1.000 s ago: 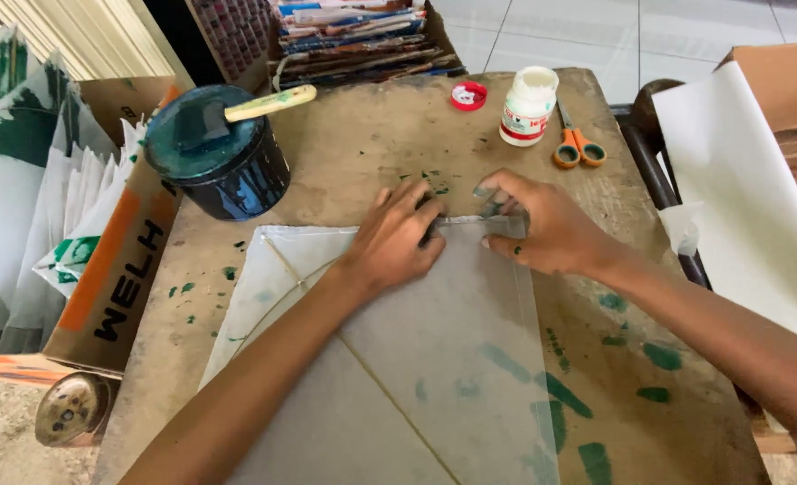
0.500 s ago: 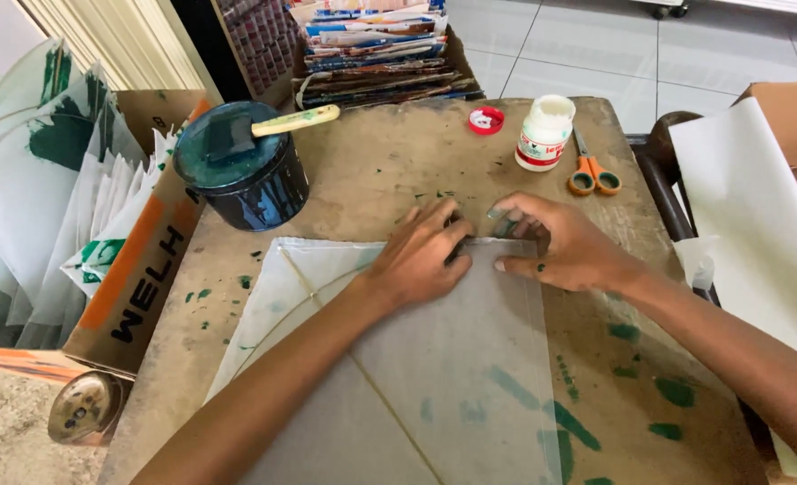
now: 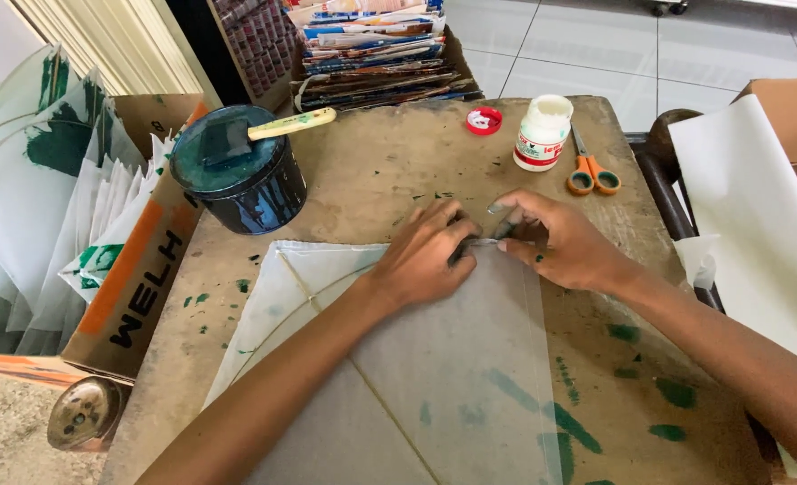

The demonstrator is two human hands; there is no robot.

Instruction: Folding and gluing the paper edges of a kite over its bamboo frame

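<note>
My left hand (image 3: pixel 425 256) presses flat and open on the translucent paper sheet (image 3: pixel 452 359); my right hand (image 3: pixel 560 242) pinches its top corner at twelve o'clock, the sheet spreading toward six.

- Left hand (image 3: pixel 425 256) lies palm down, fingers stretched forward and pressed flat, forearm running back toward the lower left.
- Right hand (image 3: pixel 555 242) faces it, fingers curled inward, fingertips almost meeting the left's; forearm extends lower right.
</note>
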